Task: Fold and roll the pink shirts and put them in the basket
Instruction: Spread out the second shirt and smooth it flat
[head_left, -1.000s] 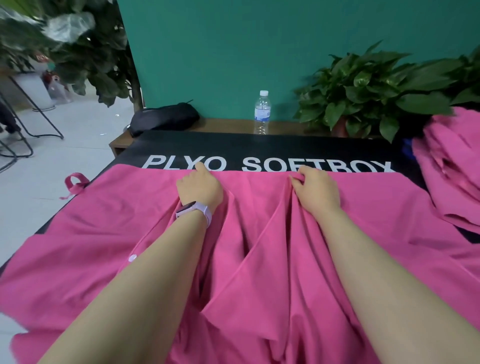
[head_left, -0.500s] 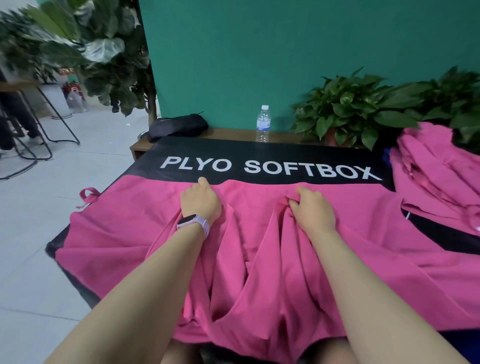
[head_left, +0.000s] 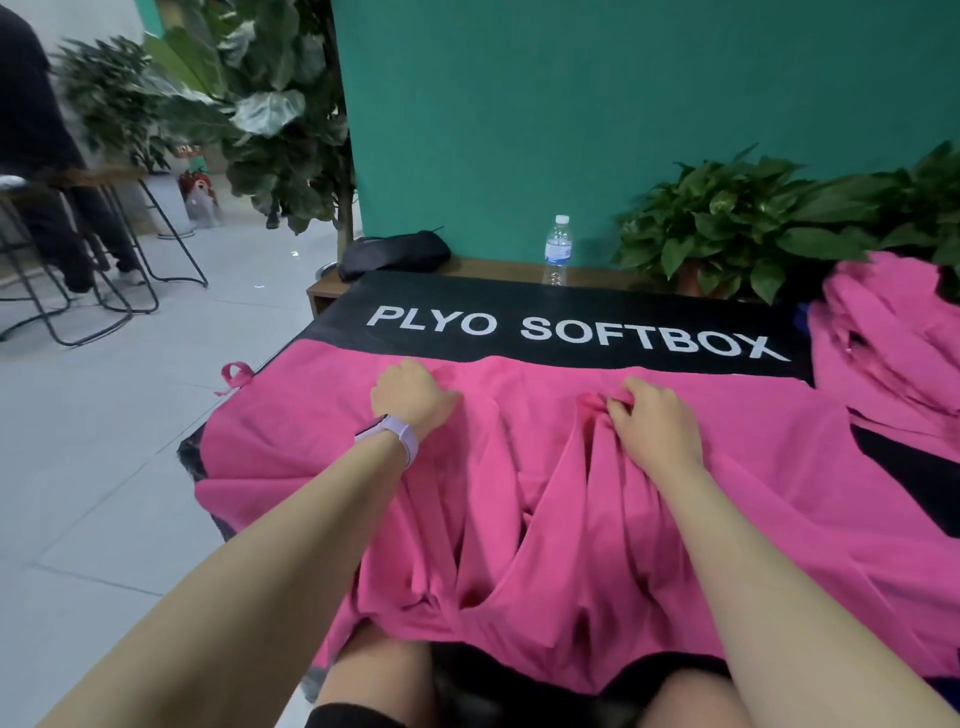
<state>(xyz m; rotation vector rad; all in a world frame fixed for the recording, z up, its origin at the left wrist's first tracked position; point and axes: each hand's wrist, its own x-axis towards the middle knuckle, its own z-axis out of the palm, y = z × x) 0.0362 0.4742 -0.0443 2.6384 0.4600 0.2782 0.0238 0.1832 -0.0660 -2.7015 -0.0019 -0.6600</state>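
Pink shirt (head_left: 597, 499), spread across a black counter cover (head_left: 587, 304) printed "PLYO SOFTBOX", its near edge hanging over the counter's front above the person's knees; long creases run from the far hem toward the viewer. Left hand (head_left: 413, 397), a lilac watch (head_left: 395, 434) on its wrist, rests on the cloth near the far hem with fingers curled down into it; whether they pinch the fabric cannot be told. Right hand (head_left: 657, 423) gathers a ridge of fabric, its fingers (head_left: 621, 410) bent and pinching the bunched fold. A pile of further pink shirts (head_left: 893, 343) lies at the right end of the counter, apart from the spread one. Behind, against a green wall: a water bottle (head_left: 558, 249), a dark pouch (head_left: 392, 254) and leafy potted plants (head_left: 743, 223) on a wooden ledge.
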